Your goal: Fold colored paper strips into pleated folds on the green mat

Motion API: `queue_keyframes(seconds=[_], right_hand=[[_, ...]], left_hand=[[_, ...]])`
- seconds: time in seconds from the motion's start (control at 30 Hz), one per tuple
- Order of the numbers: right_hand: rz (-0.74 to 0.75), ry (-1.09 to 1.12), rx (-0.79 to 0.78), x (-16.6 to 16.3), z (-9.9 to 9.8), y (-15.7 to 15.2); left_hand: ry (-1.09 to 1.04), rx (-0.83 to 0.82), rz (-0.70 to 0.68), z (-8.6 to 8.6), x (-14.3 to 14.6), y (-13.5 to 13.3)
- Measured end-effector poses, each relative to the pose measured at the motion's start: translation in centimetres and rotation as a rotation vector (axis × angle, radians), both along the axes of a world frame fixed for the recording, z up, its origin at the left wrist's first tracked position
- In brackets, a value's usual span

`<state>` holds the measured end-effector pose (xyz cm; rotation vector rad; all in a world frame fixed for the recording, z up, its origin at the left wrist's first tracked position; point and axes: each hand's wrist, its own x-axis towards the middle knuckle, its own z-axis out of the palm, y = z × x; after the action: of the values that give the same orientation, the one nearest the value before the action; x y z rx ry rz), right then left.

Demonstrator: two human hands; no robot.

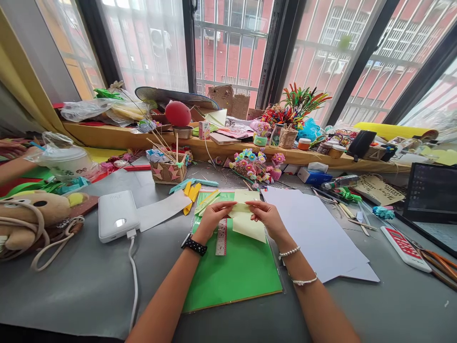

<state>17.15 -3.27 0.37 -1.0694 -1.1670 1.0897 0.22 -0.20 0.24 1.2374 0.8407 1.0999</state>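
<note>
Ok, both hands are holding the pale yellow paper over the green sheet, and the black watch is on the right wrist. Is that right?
Not quite: the head view shows the black watch on the left wrist. The rest stands: left hand and right hand hold the pale yellow paper over the green sheet.

Cannot see the bits of pale yellow paper [250,228] hidden by the left hand [215,215] and right hand [268,218], or the top of the ruler [221,240]. Can see only part of the laptop [433,193], the scissors [446,261] and the stuffed toy [50,210], cut off by the side edges, and a bit of another person's arm [16,170]. Cannot read the tiny letters [374,187] on the tan paper [392,196] or name the blurry green spot [344,43].
</note>
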Motion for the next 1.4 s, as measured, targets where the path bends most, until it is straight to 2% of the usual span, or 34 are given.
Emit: queue_keyframes(seconds=[0.37,0.57,0.83,1.1,1.4], right_hand=[[0.011,-0.099,0.090,-0.24,-0.32,0.14],[0.014,-0.138,0.100,-0.29,-0.35,0.18],[0.030,-0.168,0.079,-0.45,-0.51,0.28],[-0.049,-0.071,0.029,-0.28,-0.60,0.36],[0.006,0.000,0.019,-0.12,-0.37,0.18]], left_hand=[[-0.043,-0.127,-0.073,-0.20,0.23,0.36],[-0.018,-0.073,-0.034,-0.24,0.19,0.18],[0.135,0.078,0.034,-0.38,0.24,0.38],[0.034,-0.013,-0.025,-0.47,0.18,0.48],[-0.022,-0.065,-0.093,-0.44,-0.06,0.28]])
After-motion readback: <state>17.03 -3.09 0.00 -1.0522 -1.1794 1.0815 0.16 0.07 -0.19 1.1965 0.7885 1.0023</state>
